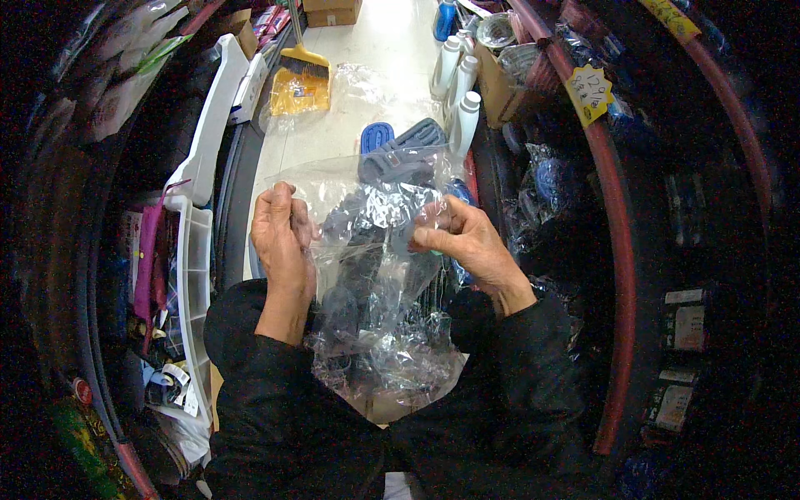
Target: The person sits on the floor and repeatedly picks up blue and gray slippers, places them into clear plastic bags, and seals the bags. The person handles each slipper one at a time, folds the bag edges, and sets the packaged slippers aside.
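Observation:
A clear plastic bag (387, 203) is stretched between my two hands, its top edge reaching out ahead of them. My left hand (281, 250) grips the bag's left side with curled fingers. On the opposite side, my right hand (465, 240) pinches it between thumb and fingers. Dark grey slippers (403, 150) lie below and beyond the bag, partly seen through it. The sole of a blue slipper (377, 135) shows beside them. Nearer my body is a heap of crumpled clear plastic wrapping (406, 362); what lies inside or under it is hard to make out.
White bottles (464, 122) stand along the right shelf, which has a red rail (615, 250) and a yellow price tag (589, 95). A white plastic tray (195, 269) edges the left shelf. Up the aisle are a yellow dustpan (287, 92), a broom (306, 61), loose plastic (362, 81) and a cardboard box (331, 11).

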Demonstrator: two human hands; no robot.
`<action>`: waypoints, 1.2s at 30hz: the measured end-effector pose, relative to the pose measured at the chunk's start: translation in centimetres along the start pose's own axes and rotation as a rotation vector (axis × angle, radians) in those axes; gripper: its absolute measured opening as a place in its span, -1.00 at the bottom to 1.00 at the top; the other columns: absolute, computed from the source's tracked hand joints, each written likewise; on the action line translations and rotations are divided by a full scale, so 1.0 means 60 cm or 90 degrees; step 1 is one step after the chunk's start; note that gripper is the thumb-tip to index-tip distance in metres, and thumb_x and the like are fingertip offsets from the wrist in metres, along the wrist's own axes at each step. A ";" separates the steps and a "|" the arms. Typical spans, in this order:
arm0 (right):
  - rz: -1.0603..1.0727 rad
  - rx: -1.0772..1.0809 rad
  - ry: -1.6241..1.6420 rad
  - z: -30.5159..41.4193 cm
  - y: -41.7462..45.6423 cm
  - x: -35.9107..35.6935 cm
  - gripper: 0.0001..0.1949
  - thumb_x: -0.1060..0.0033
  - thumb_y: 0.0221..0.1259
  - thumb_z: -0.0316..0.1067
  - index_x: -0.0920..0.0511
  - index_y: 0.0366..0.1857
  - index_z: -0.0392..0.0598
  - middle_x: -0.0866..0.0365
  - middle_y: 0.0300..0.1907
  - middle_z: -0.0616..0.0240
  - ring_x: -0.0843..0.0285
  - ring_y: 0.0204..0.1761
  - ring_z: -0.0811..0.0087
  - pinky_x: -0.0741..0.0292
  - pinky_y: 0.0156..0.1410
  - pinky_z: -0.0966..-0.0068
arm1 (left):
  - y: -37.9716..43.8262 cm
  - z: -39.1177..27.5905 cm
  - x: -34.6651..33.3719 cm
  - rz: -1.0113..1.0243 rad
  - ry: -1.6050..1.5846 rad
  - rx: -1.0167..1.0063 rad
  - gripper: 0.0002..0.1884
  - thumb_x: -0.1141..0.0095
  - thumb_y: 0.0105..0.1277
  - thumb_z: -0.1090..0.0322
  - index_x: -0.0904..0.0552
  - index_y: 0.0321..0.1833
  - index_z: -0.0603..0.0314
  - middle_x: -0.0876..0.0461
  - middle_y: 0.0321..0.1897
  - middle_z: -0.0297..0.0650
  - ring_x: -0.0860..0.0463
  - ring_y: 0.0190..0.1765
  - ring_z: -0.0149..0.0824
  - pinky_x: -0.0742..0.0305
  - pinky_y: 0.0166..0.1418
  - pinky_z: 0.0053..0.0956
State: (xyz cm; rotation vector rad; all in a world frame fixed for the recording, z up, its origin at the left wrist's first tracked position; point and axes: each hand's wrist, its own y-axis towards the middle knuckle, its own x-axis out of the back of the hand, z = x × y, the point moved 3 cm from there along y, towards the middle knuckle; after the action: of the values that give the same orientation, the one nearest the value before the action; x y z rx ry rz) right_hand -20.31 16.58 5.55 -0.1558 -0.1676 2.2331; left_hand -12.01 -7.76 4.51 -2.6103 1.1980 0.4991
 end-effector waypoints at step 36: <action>-0.398 0.177 -0.091 -0.015 0.011 0.029 -0.77 -0.39 0.39 -0.25 -0.62 -0.17 -0.21 -0.66 -0.33 0.40 -0.52 -0.23 0.61 -0.48 -0.10 0.58 | -0.023 0.057 -0.029 0.169 0.016 0.144 -0.78 -0.25 0.47 0.37 -0.55 0.05 0.27 -0.66 -0.19 -0.30 -0.66 -0.21 -0.47 -0.59 -0.13 -0.57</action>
State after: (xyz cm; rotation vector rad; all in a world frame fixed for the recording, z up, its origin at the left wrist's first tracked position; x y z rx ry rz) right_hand -21.71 17.60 4.46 0.1872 0.0209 1.6193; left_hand -12.72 -4.51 2.15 -2.2893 1.5224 0.3524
